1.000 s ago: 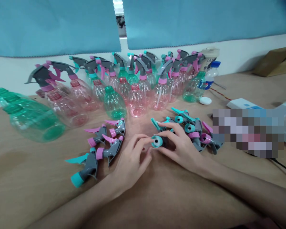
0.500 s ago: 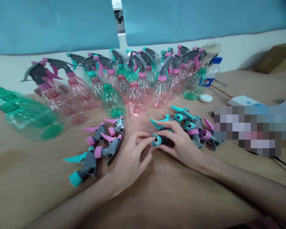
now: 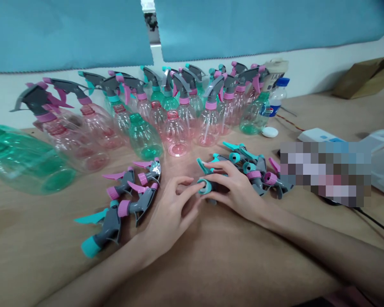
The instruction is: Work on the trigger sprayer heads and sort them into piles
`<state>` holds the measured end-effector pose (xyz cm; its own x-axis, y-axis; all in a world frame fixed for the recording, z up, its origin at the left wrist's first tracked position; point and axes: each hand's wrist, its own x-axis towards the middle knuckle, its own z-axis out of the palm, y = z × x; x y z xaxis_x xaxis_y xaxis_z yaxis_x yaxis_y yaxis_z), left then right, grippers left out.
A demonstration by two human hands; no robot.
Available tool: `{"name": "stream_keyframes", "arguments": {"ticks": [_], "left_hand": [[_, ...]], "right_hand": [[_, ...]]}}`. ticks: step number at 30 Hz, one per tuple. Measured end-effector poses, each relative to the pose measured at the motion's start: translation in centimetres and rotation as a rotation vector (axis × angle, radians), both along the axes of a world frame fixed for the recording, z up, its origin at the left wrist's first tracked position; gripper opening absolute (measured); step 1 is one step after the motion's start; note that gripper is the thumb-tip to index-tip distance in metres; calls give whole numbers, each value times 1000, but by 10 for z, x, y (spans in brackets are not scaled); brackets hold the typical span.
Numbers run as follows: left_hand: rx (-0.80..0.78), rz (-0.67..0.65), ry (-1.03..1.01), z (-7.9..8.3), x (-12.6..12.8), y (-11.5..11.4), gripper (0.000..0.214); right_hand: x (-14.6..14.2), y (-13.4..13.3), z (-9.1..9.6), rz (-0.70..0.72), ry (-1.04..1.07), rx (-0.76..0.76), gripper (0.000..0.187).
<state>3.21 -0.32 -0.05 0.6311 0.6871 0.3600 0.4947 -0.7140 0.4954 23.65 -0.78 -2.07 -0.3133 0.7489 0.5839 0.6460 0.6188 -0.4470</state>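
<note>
My right hand (image 3: 235,187) is closed round a grey and teal trigger spray head, its teal screw collar (image 3: 205,186) turned towards my left hand. The spray head's body is mostly hidden behind the fingers. My left hand (image 3: 176,204) has its fingers apart, and its index fingertip rests at the collar's opening. No separate object shows in that hand. Several loose spray heads lie to the left, among them a teal one (image 3: 104,230) and a pink one (image 3: 139,204). More of them are piled beyond my right hand, such as a pink-collared spray head (image 3: 255,179).
Pink and green bottles stand in rows behind, including an uncapped green bottle (image 3: 145,138) and a pink bottle (image 3: 177,138). A large green bottle (image 3: 32,164) is at far left. A blue-capped bottle (image 3: 277,100), white oval object (image 3: 270,132) and cardboard box (image 3: 361,79) are rightward.
The view has shifted slightly, so the scene sits a little further left. Both hands keep nearly the same pose at the teal collar.
</note>
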Motion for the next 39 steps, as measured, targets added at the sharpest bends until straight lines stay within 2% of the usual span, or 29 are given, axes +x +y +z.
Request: {"name": "stream_keyframes", "arguments": {"ticks": [5, 11, 21, 29, 39], "left_hand": [[-43, 18, 24, 2, 1, 3, 39], [-27, -2, -9, 0, 0, 0, 33], [44, -1, 20, 5, -1, -6, 28], [-3, -7, 27, 4, 0, -8, 26], [-62, -9, -6, 5, 0, -6, 24]], "right_hand": [[3, 5, 0, -11, -27, 29, 31], [-4, -2, 2, 6, -5, 18, 26], [-18, -19, 14, -3, 227, -293, 26], [-18, -20, 6, -89, 172, -223, 22], [-18, -18, 9, -28, 163, -306, 20]]}}
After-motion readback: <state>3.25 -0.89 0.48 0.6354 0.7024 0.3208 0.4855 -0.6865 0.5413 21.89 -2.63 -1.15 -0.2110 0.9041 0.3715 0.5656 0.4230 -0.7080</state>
